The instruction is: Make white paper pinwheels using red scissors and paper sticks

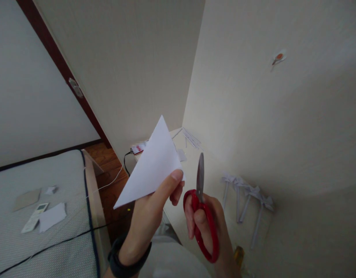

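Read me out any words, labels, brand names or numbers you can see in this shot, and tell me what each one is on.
No text can be read here.
Folded white paper in the left hand: blank.
Red scissors in the right hand: no brand mark shows.
Remote control on the bed: button markings too small to read.
Red and white thing on the desk: blurred out.

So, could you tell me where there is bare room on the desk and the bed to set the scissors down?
The desk is bare between the paper flowers and the paper strips by the corner. The bed is bare along its far edge; nearer, a remote and paper scraps crowd it, and a cable crosses.
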Tool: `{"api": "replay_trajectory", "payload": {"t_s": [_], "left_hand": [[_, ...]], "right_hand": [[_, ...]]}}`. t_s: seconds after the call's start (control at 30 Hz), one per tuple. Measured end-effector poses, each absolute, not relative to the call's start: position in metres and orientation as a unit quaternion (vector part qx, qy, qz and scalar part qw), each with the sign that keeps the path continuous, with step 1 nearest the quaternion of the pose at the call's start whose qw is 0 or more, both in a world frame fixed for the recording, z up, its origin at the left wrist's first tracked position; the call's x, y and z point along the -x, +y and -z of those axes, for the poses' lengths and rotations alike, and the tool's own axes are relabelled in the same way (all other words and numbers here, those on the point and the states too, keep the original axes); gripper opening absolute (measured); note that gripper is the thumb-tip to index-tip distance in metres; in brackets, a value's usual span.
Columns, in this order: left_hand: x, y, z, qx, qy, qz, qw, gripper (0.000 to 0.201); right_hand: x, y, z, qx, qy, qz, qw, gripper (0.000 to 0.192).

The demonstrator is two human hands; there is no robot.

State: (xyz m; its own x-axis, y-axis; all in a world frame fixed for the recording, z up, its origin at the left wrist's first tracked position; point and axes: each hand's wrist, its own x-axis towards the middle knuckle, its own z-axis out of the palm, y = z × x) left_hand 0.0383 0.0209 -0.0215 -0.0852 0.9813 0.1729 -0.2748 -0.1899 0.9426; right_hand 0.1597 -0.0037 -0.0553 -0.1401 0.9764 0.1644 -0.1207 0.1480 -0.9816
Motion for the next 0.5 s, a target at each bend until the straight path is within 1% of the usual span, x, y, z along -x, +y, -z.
{"api": "replay_trajectory", "payload": {"t_s": [0.1, 0.2, 0.3, 0.4, 0.5], "left_hand": [[-0.034, 0.020, 0.021, -0.483, 0.365, -0.576, 0.550, 0.038], [-0.032, 0.018, 0.023, -0.496, 0.373, -0.523, 0.585, 0.033], [-0.034, 0.014, 0.022, -0.517, 0.381, -0.478, 0.599, 0.031], [-0.039, 0.012, 0.018, -0.539, 0.376, -0.472, 0.588, 0.029], [-0.035, 0.016, 0.019, -0.566, 0.360, -0.455, 0.586, 0.021]], "right_hand": [[-0.164, 0.000, 0.056, 0.349, -0.512, -0.560, 0.550, 0.056], [-0.168, 0.003, 0.053, 0.321, -0.496, -0.554, 0.587, 0.053], [-0.172, 0.006, 0.044, 0.336, -0.477, -0.522, 0.623, 0.041], [-0.175, 0.007, 0.034, 0.364, -0.459, -0.498, 0.640, 0.026], [-0.178, 0.007, 0.028, 0.376, -0.456, -0.490, 0.641, 0.020]]}}
